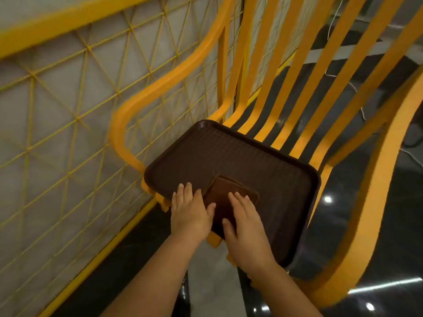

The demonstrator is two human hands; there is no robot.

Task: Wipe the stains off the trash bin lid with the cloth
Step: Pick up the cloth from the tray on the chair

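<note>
A folded brown cloth (223,195) lies on a dark brown textured tray (251,165) that rests on the seat of a yellow slatted chair (304,92). My left hand (191,213) lies flat on the tray at the cloth's left edge, fingers together and thumb touching the cloth. On the cloth's right part my right hand (246,227) presses down flat, fingers spread. Neither hand is closed around the cloth. No trash bin lid is in view.
A yellow wire-grid fence panel (68,124) with a thick top rail stands close on the left. The chair's curved armrests (174,72) rise on both sides of the tray. Glossy dark floor (343,225) with light reflections lies to the right and below.
</note>
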